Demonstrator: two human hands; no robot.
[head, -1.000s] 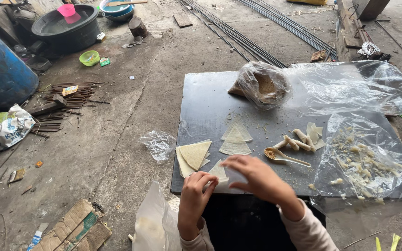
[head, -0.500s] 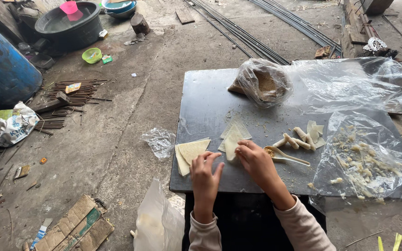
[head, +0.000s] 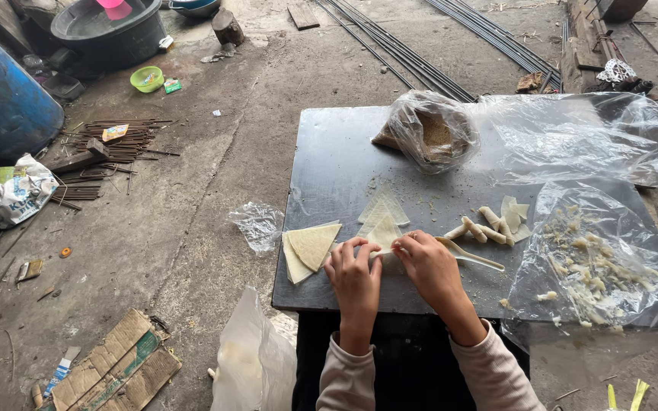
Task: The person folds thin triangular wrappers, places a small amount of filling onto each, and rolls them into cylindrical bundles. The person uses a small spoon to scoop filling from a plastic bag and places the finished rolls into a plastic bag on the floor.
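1. head view: both hands meet over one pale triangular wrapper [head: 384,232] at the near edge of the dark worktop [head: 329,160]. the left hand [head: 356,272] has its fingers curled down onto the wrapper's near edge, pressing rather than gripping around it.
2. the right hand [head: 429,266] is bent the same way, fingertips pinching the wrapper's edge just beside the left one; the two seem set close so the thin sheet can be rolled evenly.
3. just left of the left hand lies a small stack of wrappers [head: 310,247], flat, matt and cream-coloured, their points fanned out, probably kept within easy reach.
4. beyond the hands, two more triangular sheets [head: 383,207] lie flat, one overlapping the other.
5. just right of the right hand rests a pale spoon [head: 470,257], its handle pointing away from the hand; beyond it sit finished rolls [head: 485,226], short, tube-shaped, touching one another.
6. further right, a crinkled clear plastic sheet [head: 603,259] holds scattered pale crumbly filling, spread thin and lumpy.
7. well beyond the hands, a knotted clear plastic bag [head: 429,131] holds something brown and grainy, slumped on the worktop.
8. left of the worktop the concrete floor [head: 192,190] is rough and stained, with a crumpled scrap of plastic [head: 257,224] near the edge.
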